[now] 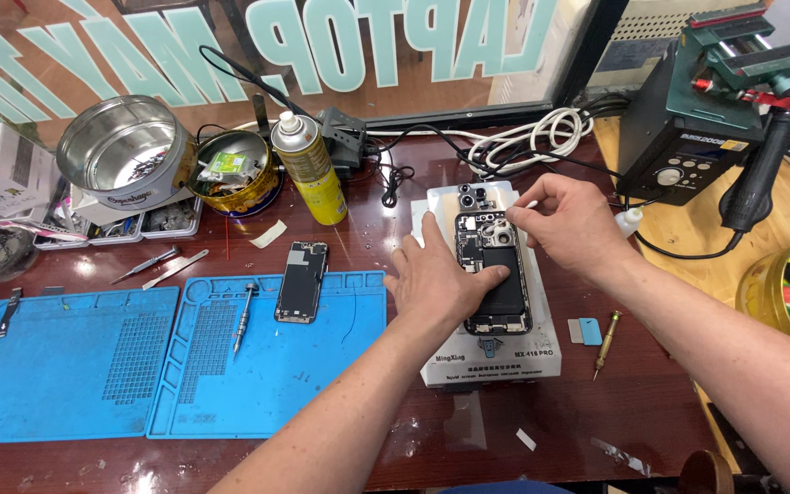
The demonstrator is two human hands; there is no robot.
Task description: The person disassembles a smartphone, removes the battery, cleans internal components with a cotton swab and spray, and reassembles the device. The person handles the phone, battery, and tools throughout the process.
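While left hand [441, 279] lies flat pinning opened phone [496, 274], long axis running away from person, right hand [569, 224] pinches a small white bit at its far end.

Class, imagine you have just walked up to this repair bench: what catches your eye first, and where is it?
At the centre, an opened phone lies on a white machine; the left hand steadies it and the right hand works at its top. To the left, a blue mat carries a phone screen and a screwdriver. Behind stands a yellow spray can.
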